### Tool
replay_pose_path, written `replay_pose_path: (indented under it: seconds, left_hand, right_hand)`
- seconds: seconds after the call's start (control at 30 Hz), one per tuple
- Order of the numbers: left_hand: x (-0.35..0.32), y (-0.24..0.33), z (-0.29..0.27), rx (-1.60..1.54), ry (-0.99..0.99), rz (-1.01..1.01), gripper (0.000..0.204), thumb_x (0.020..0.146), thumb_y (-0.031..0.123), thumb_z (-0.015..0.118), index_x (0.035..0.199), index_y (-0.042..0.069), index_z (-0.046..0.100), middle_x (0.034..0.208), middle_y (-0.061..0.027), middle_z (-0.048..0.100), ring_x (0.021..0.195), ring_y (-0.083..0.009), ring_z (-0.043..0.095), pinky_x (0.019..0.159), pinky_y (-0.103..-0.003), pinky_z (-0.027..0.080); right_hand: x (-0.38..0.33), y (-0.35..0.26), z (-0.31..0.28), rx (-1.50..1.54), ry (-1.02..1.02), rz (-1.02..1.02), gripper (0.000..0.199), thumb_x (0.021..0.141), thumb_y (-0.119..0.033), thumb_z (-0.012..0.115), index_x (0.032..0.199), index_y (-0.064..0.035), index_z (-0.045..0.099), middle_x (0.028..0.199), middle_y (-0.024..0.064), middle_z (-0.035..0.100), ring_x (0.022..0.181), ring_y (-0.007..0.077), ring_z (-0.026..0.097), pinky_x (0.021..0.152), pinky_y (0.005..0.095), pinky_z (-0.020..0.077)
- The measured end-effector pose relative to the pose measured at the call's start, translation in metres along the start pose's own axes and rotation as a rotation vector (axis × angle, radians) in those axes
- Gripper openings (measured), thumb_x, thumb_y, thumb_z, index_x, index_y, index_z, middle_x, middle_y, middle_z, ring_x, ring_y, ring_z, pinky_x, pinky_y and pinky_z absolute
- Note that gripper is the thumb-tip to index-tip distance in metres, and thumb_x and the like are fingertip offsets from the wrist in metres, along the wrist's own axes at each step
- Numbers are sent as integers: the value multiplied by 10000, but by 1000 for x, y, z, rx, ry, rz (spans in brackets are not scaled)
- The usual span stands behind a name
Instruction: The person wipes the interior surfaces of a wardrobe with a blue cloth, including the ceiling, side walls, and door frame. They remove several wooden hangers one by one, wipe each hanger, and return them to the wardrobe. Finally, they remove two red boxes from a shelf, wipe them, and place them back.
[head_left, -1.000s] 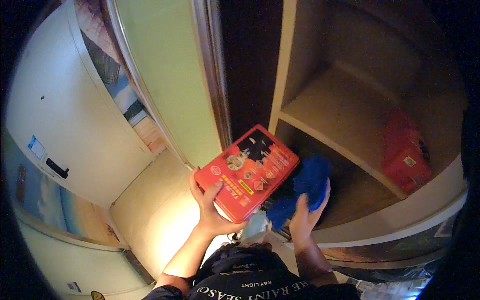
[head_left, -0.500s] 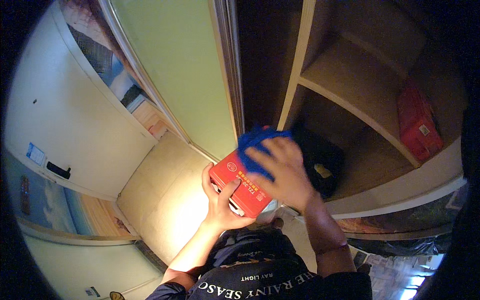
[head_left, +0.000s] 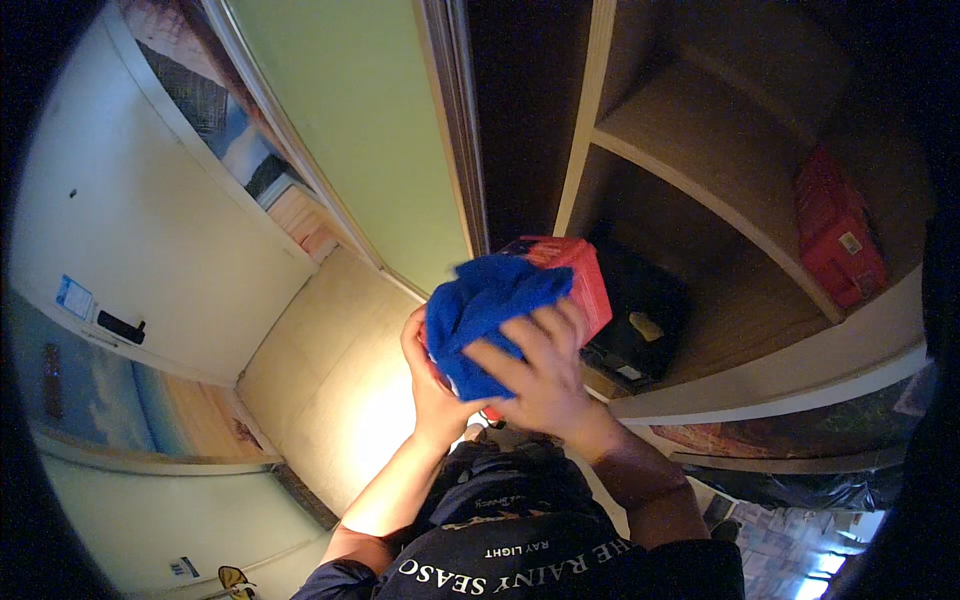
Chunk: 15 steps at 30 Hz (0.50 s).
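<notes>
In front of my body, a red box (head_left: 592,285) is held up and tilted, its end facing the shelves. A crumpled blue cloth (head_left: 490,305) lies over its near side and hides most of that face. My left hand (head_left: 428,388) is closed round the box's left edge, thumb hidden below the cloth. My right hand (head_left: 540,378) presses the cloth against the box with its fingers somewhat spread; slight motion blurs it.
A cabinet with brown shelves (head_left: 690,135) stands on the right. On it are another red box (head_left: 840,240) and a black case (head_left: 640,310) with a small yellowish thing on top. A pale green panel (head_left: 345,120) stands ahead, a white door (head_left: 170,200) at left.
The box has turned and tipped, so its printed top is now covered and its end shows at the right. The cloth has spread and moved left and down along with my right hand.
</notes>
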<state>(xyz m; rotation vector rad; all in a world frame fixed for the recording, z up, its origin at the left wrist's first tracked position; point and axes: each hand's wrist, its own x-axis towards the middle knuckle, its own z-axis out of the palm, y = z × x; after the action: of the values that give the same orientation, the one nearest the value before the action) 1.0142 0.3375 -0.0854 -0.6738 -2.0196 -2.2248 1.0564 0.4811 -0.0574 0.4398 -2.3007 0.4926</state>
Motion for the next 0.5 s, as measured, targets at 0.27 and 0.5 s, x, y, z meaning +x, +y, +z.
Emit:
replay_pose_path:
  seconds: [0.27, 0.5]
  left_hand:
    - [-2, 3, -2, -497, 84, -333, 813, 660, 96, 688, 1326, 115, 223, 1212, -129, 418, 1123, -268, 459, 960, -395, 403]
    - [-7, -11, 21, -962, 20, -654, 566, 889, 458, 435, 1322, 96, 387, 1297, -157, 471, 1183, -314, 468, 1005, -453, 385]
  right_hand:
    - [-7, 42, -7, -185, 185, 253, 498, 648, -399, 699, 1117, -250, 617, 1156, 90, 472, 1123, 354, 365, 953, 534, 245]
    - [-32, -11, 15, -23, 88, -69, 337, 681, -371, 653, 1017, -362, 642, 1015, -60, 513, 1072, 237, 451, 938, 477, 298]
